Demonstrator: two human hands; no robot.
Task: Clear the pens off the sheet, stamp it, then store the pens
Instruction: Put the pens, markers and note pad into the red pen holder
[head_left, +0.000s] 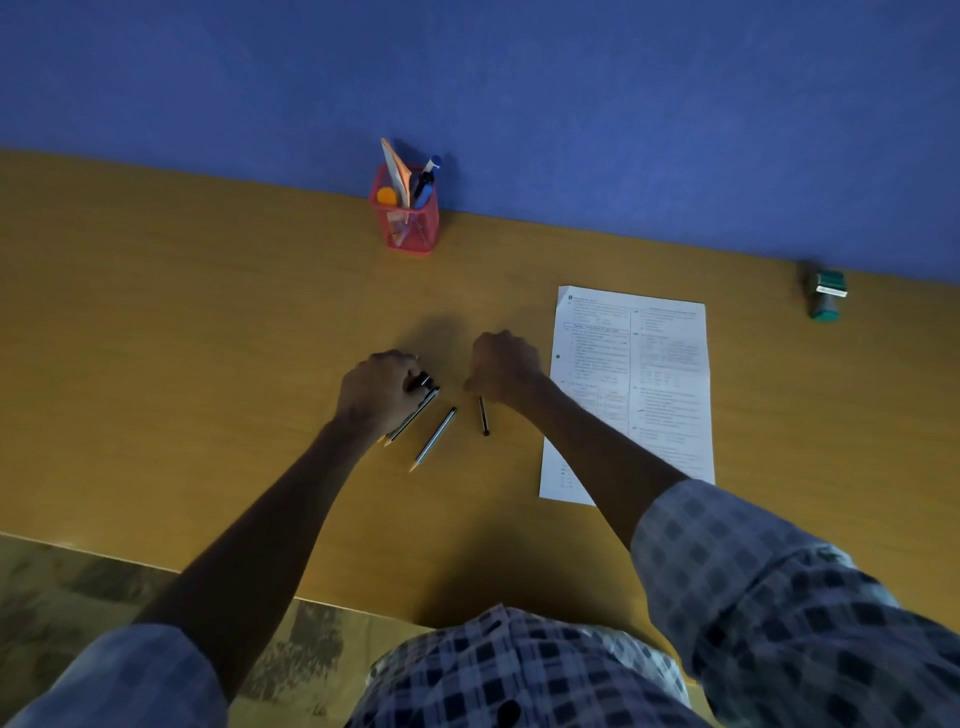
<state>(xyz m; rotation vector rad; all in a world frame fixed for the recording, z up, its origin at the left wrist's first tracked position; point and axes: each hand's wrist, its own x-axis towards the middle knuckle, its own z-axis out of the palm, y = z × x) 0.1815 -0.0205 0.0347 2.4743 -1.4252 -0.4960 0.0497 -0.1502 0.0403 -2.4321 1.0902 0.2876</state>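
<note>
While perhaps gripped, left hand pens.

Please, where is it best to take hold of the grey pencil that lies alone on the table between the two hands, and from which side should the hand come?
Probably pinch the grey pencil at mid-barrel, from above. It lies flat on the table, apart from the others, its tip toward the person. The right hand looks free; the left hand already holds pens.

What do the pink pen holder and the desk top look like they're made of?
The pink pen holder looks like painted wire mesh: its contents show through the fine grid. The desk top looks like matte wood-grain laminate or veneer, with faint streaks and little glare; which of the two is unclear.
</note>
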